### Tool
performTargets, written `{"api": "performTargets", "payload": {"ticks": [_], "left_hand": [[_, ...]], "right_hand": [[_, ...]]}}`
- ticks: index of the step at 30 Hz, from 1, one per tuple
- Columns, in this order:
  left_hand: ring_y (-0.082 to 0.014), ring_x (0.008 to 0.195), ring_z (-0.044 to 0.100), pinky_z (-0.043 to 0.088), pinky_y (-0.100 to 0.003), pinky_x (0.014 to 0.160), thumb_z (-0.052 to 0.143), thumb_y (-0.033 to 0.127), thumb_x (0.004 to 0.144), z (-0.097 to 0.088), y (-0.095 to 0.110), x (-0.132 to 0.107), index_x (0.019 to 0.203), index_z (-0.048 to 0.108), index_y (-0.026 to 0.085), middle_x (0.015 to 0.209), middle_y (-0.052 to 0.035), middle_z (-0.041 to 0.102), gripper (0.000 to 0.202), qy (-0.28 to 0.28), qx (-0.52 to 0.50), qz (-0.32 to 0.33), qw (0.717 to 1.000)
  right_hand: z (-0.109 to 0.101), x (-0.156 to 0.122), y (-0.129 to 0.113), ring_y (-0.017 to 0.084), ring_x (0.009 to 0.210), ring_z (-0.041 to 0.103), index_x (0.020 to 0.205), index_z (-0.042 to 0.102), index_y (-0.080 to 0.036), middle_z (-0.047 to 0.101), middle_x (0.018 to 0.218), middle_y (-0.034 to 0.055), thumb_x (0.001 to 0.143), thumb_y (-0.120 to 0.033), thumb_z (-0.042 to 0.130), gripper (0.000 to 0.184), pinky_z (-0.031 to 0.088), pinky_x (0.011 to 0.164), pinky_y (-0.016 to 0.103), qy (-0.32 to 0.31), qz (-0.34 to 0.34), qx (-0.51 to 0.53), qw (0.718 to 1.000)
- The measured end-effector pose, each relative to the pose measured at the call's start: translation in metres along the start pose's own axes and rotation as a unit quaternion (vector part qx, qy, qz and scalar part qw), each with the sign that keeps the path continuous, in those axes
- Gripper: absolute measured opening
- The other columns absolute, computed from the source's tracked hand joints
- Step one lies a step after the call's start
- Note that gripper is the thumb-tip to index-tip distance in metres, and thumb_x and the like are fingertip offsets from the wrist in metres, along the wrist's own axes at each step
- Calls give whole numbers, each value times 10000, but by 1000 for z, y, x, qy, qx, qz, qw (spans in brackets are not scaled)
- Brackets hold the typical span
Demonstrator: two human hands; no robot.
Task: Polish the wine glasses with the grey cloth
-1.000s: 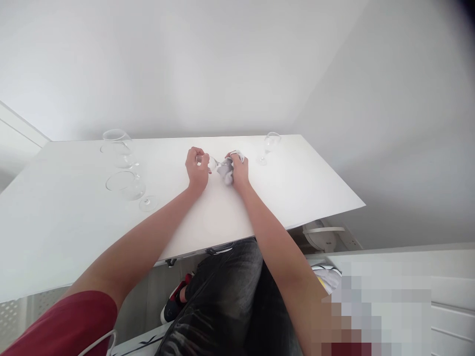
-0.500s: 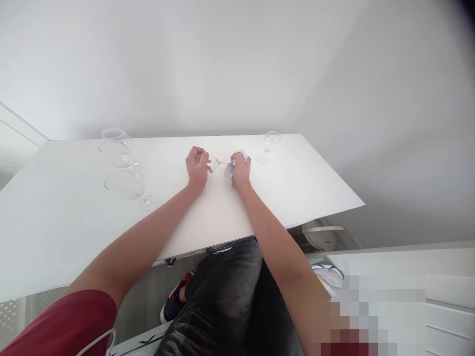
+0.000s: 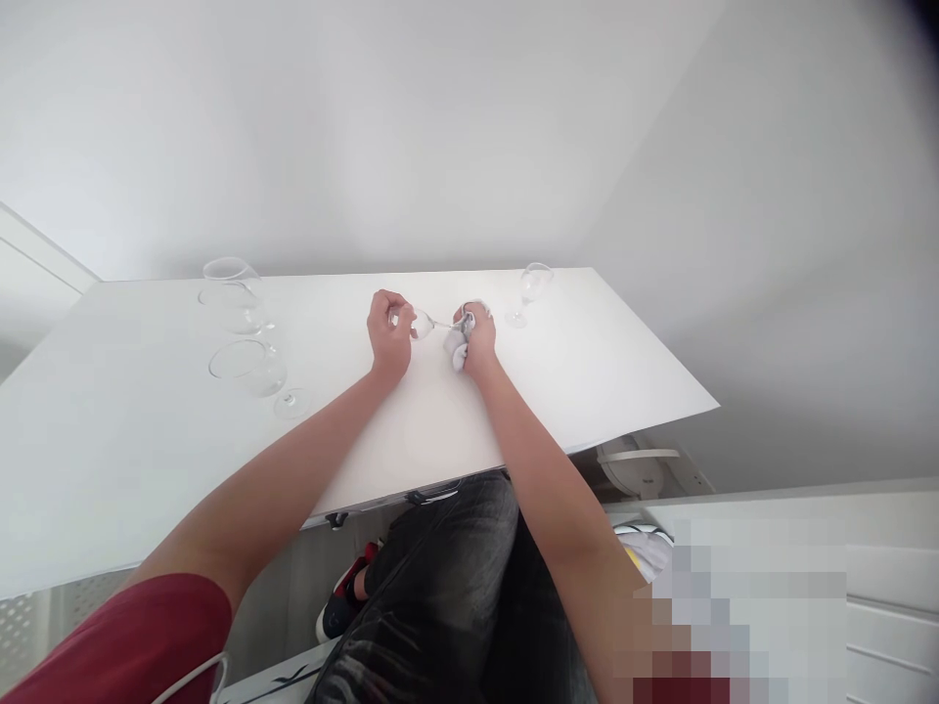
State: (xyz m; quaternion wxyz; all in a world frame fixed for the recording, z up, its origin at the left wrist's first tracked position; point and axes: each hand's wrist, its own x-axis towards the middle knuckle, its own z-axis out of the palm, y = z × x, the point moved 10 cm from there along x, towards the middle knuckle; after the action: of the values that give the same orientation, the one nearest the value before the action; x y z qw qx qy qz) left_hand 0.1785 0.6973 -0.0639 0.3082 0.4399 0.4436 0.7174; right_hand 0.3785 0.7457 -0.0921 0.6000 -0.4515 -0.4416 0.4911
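Note:
Over the middle of the white table I hold a small clear stemmed glass lying sideways between my hands. My left hand is closed round its bowl. My right hand is closed on a crumpled grey-white cloth, which is wrapped round the foot end of the glass. The stem shows between the two hands.
Three large clear stemmed glasses stand at the left: one at the back, one behind the nearest, one nearest me. A small stemmed glass stands at the back right. My legs are under the table's near edge.
My right hand with the cloth has turned and shifted slightly along the foot of the glass. The left hand has stayed in place on the bowl.

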Motion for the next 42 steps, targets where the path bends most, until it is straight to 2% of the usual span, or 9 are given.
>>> {"api": "performTargets", "payload": {"ticks": [2,6,15,22,26,29,31,35,42], "left_hand": [[-145,719,630,464,-215,436,730,363,835,-2,-17,3,771,568,220,827,-19,543,225,8,-36,-69,997],[-116,613,580,400,-217,389,754,375,782,5,-48,4,690,572,201,776,-22,570,268,-10,-118,-193,974],[-105,527,544,384,-228,389,814,383,692,20,-58,-3,709,554,210,692,2,554,312,-48,-172,-270,946],[-118,554,572,404,-231,421,794,383,764,30,-62,-7,741,577,199,716,-10,561,285,-85,-198,-295,931],[-119,599,581,417,-222,442,768,393,807,14,-62,0,755,563,204,755,-10,553,284,-21,-211,-267,940],[-126,690,603,477,-211,490,760,403,847,-10,-52,7,769,540,214,796,-7,524,300,67,-170,-192,964],[-137,788,630,519,-207,530,761,395,878,-23,-41,9,813,545,221,864,-16,523,285,115,-120,-135,977],[-146,880,631,568,-228,603,756,395,929,-30,-26,8,894,526,232,971,-30,513,284,144,-54,-69,986],[-143,901,612,559,-260,724,834,501,878,-19,-11,9,1015,564,246,1089,-46,571,396,84,17,18,996]], "right_hand": [[1,-9,-17,123,587,396,631,470,-235,415,639,-27,873,-373,589,303,386,519,258,-4,-59,-12,998],[10,-21,-29,106,564,346,603,415,-233,377,612,-37,919,-368,652,418,338,496,255,-35,-92,-34,995],[24,-18,-19,85,498,451,741,516,-229,484,648,-50,910,-692,736,539,441,458,245,-84,28,126,988],[24,-9,-11,86,442,321,795,465,-256,367,594,-87,902,-799,659,586,307,387,225,-117,72,187,973],[10,-1,-13,110,469,283,852,492,-268,261,587,-99,935,-742,609,496,314,433,234,-69,30,133,988],[-5,-5,-22,129,611,450,903,548,-247,449,695,-52,940,-528,600,288,428,575,246,17,-57,-17,998],[-3,-13,-32,144,734,541,994,591,-247,556,813,-24,903,-378,567,161,472,681,255,34,-128,-129,983],[21,-25,-33,164,798,596,1220,623,-282,633,890,-26,815,-247,576,409,502,760,281,-42,-186,-292,937],[39,-21,-15,267,1026,710,1515,558,-300,762,1155,51,847,-182,598,680,564,922,398,-119,-125,-468,867]]}}
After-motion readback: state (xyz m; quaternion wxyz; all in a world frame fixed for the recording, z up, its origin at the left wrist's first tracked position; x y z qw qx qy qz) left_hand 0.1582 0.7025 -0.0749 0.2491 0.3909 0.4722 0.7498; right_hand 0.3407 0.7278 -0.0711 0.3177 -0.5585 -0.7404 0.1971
